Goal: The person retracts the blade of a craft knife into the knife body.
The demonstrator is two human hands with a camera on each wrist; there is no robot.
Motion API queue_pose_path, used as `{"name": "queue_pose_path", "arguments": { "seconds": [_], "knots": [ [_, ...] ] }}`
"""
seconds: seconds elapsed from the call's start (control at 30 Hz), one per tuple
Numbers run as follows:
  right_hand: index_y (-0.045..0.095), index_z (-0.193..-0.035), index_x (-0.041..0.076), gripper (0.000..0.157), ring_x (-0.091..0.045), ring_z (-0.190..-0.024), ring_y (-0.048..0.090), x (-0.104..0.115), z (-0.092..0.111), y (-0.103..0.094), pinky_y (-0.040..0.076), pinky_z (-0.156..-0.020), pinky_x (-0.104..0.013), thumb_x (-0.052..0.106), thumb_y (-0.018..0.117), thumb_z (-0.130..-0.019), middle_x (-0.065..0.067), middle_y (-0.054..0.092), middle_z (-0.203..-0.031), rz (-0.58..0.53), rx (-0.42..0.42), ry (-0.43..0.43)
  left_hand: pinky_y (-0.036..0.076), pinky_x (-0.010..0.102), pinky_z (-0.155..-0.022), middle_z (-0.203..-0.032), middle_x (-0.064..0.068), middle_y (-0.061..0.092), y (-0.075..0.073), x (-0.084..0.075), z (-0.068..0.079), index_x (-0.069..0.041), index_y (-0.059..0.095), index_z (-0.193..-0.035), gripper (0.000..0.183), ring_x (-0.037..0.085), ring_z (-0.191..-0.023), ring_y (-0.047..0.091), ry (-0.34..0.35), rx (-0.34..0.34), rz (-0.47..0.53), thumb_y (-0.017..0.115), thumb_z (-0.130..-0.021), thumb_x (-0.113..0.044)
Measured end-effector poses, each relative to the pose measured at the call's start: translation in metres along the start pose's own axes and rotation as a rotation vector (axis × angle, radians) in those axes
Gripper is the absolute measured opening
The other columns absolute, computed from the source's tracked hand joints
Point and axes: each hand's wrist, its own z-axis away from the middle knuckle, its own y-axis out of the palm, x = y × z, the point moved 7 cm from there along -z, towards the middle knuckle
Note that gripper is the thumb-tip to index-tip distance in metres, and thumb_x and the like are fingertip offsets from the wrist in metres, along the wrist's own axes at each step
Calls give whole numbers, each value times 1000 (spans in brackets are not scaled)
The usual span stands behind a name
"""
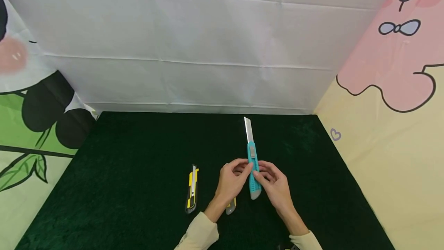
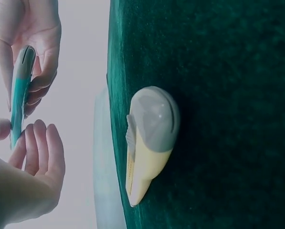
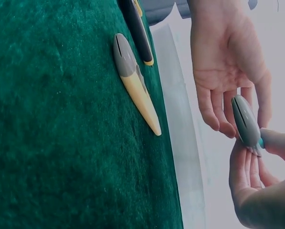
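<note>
A teal box cutter (image 1: 254,180) with a grey end cap is held up over the dark green cloth, its long blade (image 1: 248,129) slid out and pointing away. My left hand (image 1: 232,179) pinches it between thumb and fingers from the left. On the other side, my right hand (image 1: 277,189) pinches the handle, thumb on top, slightly nearer the grey end. Below my left wrist lies a yellow box cutter with a grey end (image 2: 154,124), mostly hidden by the wrist in the head view. Farther left is a black-and-yellow box cutter (image 1: 192,190) lying on the cloth.
The dark green cloth (image 1: 138,165) covers the table. A white sheet (image 1: 208,41) hangs behind its far edge. Printed cloths stand at both sides, with a pink bear (image 1: 404,49) on the right and a panda figure on the left.
</note>
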Motion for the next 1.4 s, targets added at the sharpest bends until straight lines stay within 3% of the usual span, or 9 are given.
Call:
{"name": "queue_pose_path", "arguments": {
  "seconds": [0.57,1.0,1.4],
  "knots": [
    [57,-135,9,41,-28,-110,64,-2,2,10,56,-93,-30,14,72,-97,-13,58,-129,-12,62,-24,57,24,-78,-111,5,68,-4,3,8,-8,66,-129,33,16,-95,67,-35,22,68,62,-105,-30],
    [55,-136,10,41,-28,-110,65,-5,2,15,56,-94,-31,18,70,-99,-14,58,-130,-3,99,3,58,25,-78,-111,6,69,-7,6,12,-7,67,-130,33,17,-95,67,-15,17,69,63,-104,-27],
    [58,-134,9,38,-23,-110,66,-1,-4,16,54,-94,-28,29,64,-103,-13,62,-124,37,45,10,59,24,-79,-107,7,70,-8,6,18,-6,69,-129,31,16,-93,67,12,11,48,64,-104,-23]
  ]
}}
